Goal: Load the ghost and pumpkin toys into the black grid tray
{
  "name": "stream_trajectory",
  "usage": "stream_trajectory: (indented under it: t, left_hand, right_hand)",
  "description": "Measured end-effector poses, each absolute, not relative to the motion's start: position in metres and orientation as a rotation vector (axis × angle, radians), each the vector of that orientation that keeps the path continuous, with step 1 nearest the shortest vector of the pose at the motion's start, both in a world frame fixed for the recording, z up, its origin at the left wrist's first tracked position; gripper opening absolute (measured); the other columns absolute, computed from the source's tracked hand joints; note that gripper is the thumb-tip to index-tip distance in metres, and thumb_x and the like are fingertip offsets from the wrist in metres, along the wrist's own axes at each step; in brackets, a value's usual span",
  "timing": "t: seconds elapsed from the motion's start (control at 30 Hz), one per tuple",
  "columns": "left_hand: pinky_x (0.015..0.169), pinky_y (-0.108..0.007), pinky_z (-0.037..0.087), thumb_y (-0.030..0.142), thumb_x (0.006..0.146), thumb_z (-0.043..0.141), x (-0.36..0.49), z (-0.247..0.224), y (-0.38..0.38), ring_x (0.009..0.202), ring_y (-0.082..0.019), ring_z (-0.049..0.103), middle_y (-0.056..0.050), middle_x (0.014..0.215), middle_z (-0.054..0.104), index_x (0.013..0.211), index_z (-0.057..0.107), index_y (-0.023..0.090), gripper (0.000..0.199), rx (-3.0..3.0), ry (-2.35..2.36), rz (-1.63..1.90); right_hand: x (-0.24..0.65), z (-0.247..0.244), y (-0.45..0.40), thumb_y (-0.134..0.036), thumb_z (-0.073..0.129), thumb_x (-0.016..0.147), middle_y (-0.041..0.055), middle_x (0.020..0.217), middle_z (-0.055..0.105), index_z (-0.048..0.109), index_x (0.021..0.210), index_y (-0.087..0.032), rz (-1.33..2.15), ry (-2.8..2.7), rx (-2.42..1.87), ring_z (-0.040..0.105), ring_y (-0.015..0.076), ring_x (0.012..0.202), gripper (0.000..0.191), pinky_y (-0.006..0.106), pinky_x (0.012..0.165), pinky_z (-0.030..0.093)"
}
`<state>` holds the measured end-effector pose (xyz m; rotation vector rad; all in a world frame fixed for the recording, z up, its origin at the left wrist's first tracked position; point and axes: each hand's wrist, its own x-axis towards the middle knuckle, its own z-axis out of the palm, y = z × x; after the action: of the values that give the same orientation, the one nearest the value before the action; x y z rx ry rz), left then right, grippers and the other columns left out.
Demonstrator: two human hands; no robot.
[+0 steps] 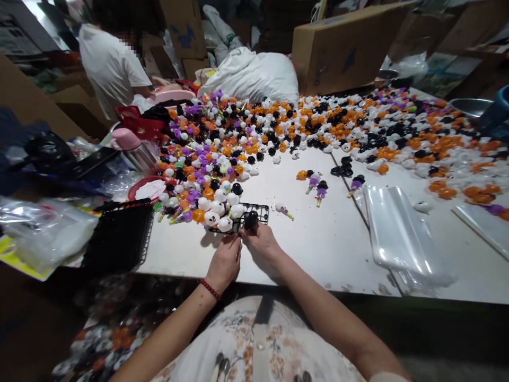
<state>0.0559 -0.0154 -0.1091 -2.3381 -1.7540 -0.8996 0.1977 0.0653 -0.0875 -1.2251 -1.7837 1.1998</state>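
Standing at the table's near side is a black grid rack [261, 211], its left part filled with white and orange toy heads such as a white skull-faced one [211, 218]. My right hand [262, 241] is closed around a small toy with a black head [251, 219], held over the rack's right part; its lower end is hidden. Close beside it, my left hand [226, 260] has its fingers curled together at the rack's near edge. What those fingers hold, if anything, is hidden. A white-headed toy [282, 209] with a yellow-green stick lies just right of the rack.
A large heap of small orange, white, black and purple toys [318, 122] covers the far table. Clear plastic bags [401, 228] lie right, a black crate [115, 233] left. A pink-lidded flask [135, 148] and red basket [147, 187] stand left. Another person [113, 63] is behind.
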Motion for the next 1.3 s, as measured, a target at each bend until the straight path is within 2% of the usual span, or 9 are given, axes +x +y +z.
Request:
stream_trajectory:
  t: [0.07,0.3,0.5,0.7,0.97,1.13,1.3]
  left_hand:
    - [0.104,-0.045,0.051,0.010,0.094,0.049,0.056,-0.110,-0.015,0.116,-0.026,0.055,-0.013,0.120,0.064,0.121,0.059,0.011,0.029,-2.342,-1.729,-0.907]
    - [0.100,-0.045,0.053,0.009,0.093,0.048,0.055,-0.102,-0.015,0.112,-0.027,0.055,-0.013,0.112,0.064,0.120,0.057,0.012,0.028,-2.359,-1.698,-0.944]
    - [0.100,-0.044,0.054,0.008,0.093,0.050,0.054,-0.099,-0.014,0.112,-0.026,0.054,-0.014,0.113,0.062,0.121,0.056,0.010,0.029,-2.372,-1.667,-0.989]
    - [0.103,-0.049,0.052,0.011,0.092,0.054,0.049,-0.111,-0.008,0.120,-0.030,0.052,-0.017,0.123,0.060,0.126,0.053,0.009,0.034,-2.365,-1.552,-0.988]
    - [0.107,-0.048,0.050,0.007,0.090,0.049,0.053,-0.105,-0.014,0.123,-0.029,0.051,-0.013,0.127,0.061,0.134,0.050,0.012,0.045,-2.438,-1.664,-0.924]
    - [0.106,-0.048,0.052,0.009,0.090,0.049,0.051,-0.106,-0.016,0.123,-0.029,0.053,-0.013,0.127,0.062,0.132,0.054,0.012,0.042,-2.423,-1.687,-0.890]
    - [0.104,-0.043,0.054,0.015,0.095,0.050,0.048,-0.105,-0.020,0.123,-0.025,0.055,-0.012,0.128,0.062,0.127,0.057,0.013,0.033,-2.389,-1.699,-0.960]
  right_hand:
    - [0.194,-0.087,0.067,-0.029,0.057,0.086,0.0067,0.082,0.067,0.063,0.086,-0.015,1.110,-1.881,-1.235,0.056,0.0171,0.072,0.016,0.027,0.065,0.041]
    - [0.190,-0.075,0.067,-0.028,0.053,0.092,0.0124,0.096,0.069,0.060,0.103,-0.013,0.896,-2.159,-1.263,0.060,0.0220,0.082,0.020,0.030,0.072,0.042]
    - [0.189,-0.076,0.069,-0.028,0.055,0.091,0.0117,0.095,0.069,0.060,0.106,-0.013,0.854,-2.161,-1.331,0.062,0.0212,0.081,0.022,0.028,0.071,0.043]
    - [0.197,-0.076,0.076,-0.027,0.057,0.089,0.0056,0.090,0.070,0.062,0.103,-0.018,0.942,-2.089,-1.271,0.062,0.0181,0.078,0.017,0.025,0.067,0.042]
    - [0.192,-0.084,0.072,-0.021,0.049,0.090,0.0103,0.095,0.067,0.060,0.099,-0.016,0.798,-2.271,-1.145,0.059,0.0191,0.081,0.015,0.028,0.073,0.044]
    - [0.195,-0.087,0.068,-0.018,0.050,0.086,0.0074,0.084,0.065,0.060,0.090,-0.016,0.846,-2.202,-1.140,0.056,0.0175,0.073,0.011,0.027,0.068,0.042]
    - [0.196,-0.087,0.079,-0.017,0.058,0.081,0.0065,0.083,0.068,0.066,0.088,-0.017,0.932,-2.088,-1.192,0.059,0.0184,0.074,0.011,0.027,0.068,0.043]
